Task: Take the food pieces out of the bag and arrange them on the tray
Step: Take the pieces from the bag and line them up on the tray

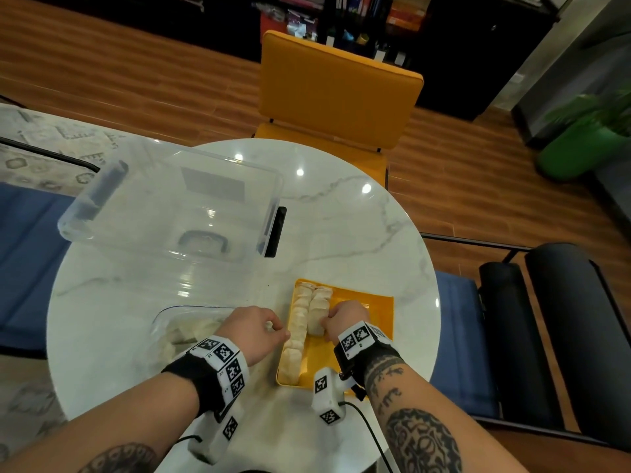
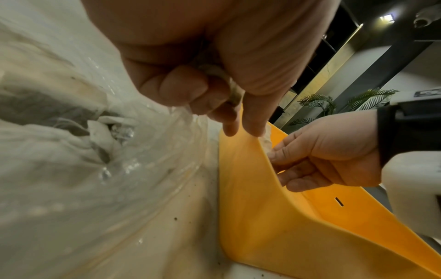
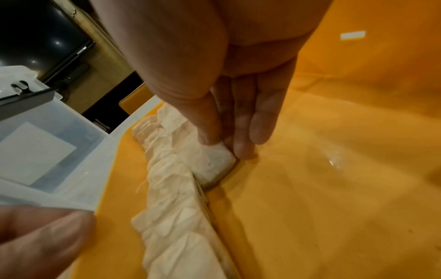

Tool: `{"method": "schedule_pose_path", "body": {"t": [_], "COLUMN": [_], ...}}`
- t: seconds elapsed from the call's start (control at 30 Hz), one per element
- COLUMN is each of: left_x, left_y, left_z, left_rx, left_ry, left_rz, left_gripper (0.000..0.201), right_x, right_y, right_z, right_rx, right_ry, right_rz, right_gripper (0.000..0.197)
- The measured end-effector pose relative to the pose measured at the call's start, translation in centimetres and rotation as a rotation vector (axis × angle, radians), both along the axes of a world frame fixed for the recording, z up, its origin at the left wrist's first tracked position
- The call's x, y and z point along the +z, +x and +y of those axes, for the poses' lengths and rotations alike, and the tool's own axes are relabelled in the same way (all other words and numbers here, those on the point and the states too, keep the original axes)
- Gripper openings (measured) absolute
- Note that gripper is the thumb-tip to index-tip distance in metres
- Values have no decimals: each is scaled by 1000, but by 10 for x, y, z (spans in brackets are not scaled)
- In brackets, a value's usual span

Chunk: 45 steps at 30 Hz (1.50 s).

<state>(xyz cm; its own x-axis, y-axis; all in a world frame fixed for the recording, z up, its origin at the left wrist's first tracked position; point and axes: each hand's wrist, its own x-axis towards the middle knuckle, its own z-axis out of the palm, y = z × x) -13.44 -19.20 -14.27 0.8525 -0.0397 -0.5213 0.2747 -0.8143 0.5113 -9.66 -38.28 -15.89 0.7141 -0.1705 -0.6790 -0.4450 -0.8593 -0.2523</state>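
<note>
A yellow tray (image 1: 372, 312) lies on the round marble table, near its front right. A long row of pale food pieces (image 1: 297, 332) lines its left side, with a shorter second row (image 1: 319, 307) beside it. My right hand (image 1: 341, 317) pinches a food piece (image 3: 214, 160) between thumb and fingers at the near end of the short row, down on the tray floor (image 3: 334, 169). My left hand (image 1: 263, 327) is at the tray's left rim (image 2: 238, 169), fingers curled round another pale piece (image 2: 224, 81). The clear bag (image 1: 184, 332) with more pieces lies just left of it.
A large clear plastic box (image 1: 170, 206) stands at the table's back left, a black flat object (image 1: 277, 230) against its right side. A yellow chair (image 1: 334, 93) faces the far edge. The tray's right half is bare. Dark seating stands to the right.
</note>
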Motion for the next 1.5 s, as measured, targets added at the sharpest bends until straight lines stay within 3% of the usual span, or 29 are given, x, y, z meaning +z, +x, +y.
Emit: {"method": "schedule_pose_path", "body": {"t": [0.13,0.23,0.3,0.4,0.5,0.6,0.67,0.73,0.87,1.07,1.23,1.33,1.5], "left_x": [4,10,16,25,28,34,41,48,56,60,61,60,60], "left_y": [-1,-3,-4,-5,-9,-12,-14,-16,-18,-14,-10,-10,-15], "left_z": [1,1,0,-2,-3,-6,-9,-12,-10,-7,-13,-15,-17], "left_rx": [-14,17,89,227,149,14,-71,-99,1,134,242,197,92], "left_ry": [-4,-66,-208,-563,-713,-675,-628,-622,-686,-818,-725,-688,-587], "left_rz": [-13,-40,-50,63,46,-1,-12,-15,-27,-75,-264,-284,-330], "left_gripper": [21,31,34,40,53,70,76,65,21,12,5,2,20], "right_x": [3,12,23,39,56,67,70,75,83,91,85,79,88], "right_y": [-4,-12,-22,-44,-65,-71,-70,-71,-70,-76,-89,-89,-82], "right_z": [-3,-12,-14,-7,6,16,20,22,20,21,26,20,8], "right_rx": [-54,-97,-100,-61,-33,-44,-50,-47,-157,-442,-307,-253,-178], "right_ry": [-6,11,52,237,441,533,572,592,627,850,797,741,696], "right_rz": [-29,-65,-122,-258,-360,-407,-431,-464,-510,-471,-421,-518,-637], "right_gripper": [22,25,31,27,30,33,17,7,15,17,18,14,9]}}
